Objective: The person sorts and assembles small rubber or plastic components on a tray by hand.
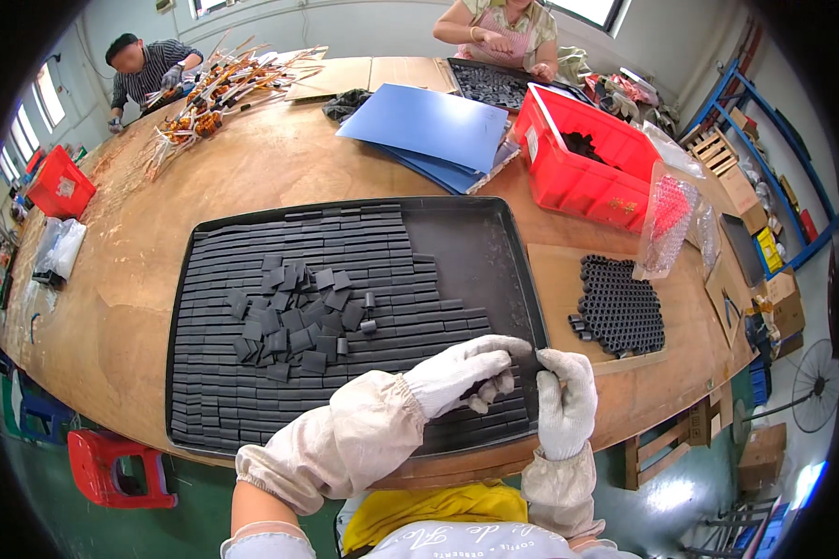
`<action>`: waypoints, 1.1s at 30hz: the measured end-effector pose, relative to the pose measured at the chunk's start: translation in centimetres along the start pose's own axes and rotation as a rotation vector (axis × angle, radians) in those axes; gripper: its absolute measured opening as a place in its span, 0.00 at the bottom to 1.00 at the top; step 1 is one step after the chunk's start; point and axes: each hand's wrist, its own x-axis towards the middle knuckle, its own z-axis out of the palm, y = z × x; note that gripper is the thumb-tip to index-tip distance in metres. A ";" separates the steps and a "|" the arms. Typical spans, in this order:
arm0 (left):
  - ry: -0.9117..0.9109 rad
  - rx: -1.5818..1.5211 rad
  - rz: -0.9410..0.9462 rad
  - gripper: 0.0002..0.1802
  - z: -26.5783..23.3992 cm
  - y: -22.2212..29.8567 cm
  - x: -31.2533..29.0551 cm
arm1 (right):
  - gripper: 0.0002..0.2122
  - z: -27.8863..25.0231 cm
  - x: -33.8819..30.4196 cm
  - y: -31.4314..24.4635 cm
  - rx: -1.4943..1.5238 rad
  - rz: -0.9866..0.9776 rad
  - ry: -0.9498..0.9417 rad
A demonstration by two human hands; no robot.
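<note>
Left hand (452, 373) and right hand (567, 401), grasp unclear, curl at 1 black tray's (461, 233) right edge, 1 lettered shirt (471, 543) by its near edge.

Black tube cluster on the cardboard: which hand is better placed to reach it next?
Probably the right hand: it is at the right edge of the tray, nearer the tube cluster, while the left hand lies farther left.

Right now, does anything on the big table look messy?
Yes, the pile of loose black pieces: they're jumbled on top of the neat rows in the tray. The orange and white heap across the table looks tangled too, poking out every way.
</note>
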 end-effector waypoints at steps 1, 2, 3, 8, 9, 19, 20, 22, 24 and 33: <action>-0.014 -0.085 -0.037 0.21 0.0 0.1 -0.1 | 0.12 0.1 -0.1 0.1 0.047 0.021 0.003; -0.011 -0.085 -0.037 0.21 -0.1 0.3 -0.2 | 0.11 0.2 -0.3 0.2 0.095 0.041 0.005; 0.006 -0.165 -0.105 0.19 0.0 0.5 -0.2 | 0.11 0.1 -0.4 0.3 0.092 0.042 0.006; -0.001 -0.144 -0.192 0.15 -0.2 -0.3 0.2 | 0.08 0.2 -0.7 0.5 0.318 0.189 0.013; -0.025 -0.195 -0.166 0.15 -0.2 -0.8 0.1 | 0.08 0.2 -0.6 0.3 0.320 0.190 0.012; -0.076 0.123 -0.078 0.22 -0.2 -0.2 0.0 | 0.07 0.5 0.0 0.1 0.158 0.064 -0.098; -0.066 0.147 -0.079 0.22 -0.2 0.1 0.1 | 0.07 0.6 0.2 0.3 0.172 0.057 -0.092; -0.056 0.167 -0.094 0.22 -0.1 0.1 -0.1 | 0.07 0.6 -0.1 0.4 0.188 0.064 -0.086; -0.128 0.175 -0.061 0.22 0.0 0.5 -0.1 | 0.07 0.3 0.2 0.5 0.212 0.003 -0.092; 0.020 0.240 -0.061 0.20 0.9 0.5 -0.9 | 0.10 -0.1 -0.7 0.5 0.288 0.089 -0.070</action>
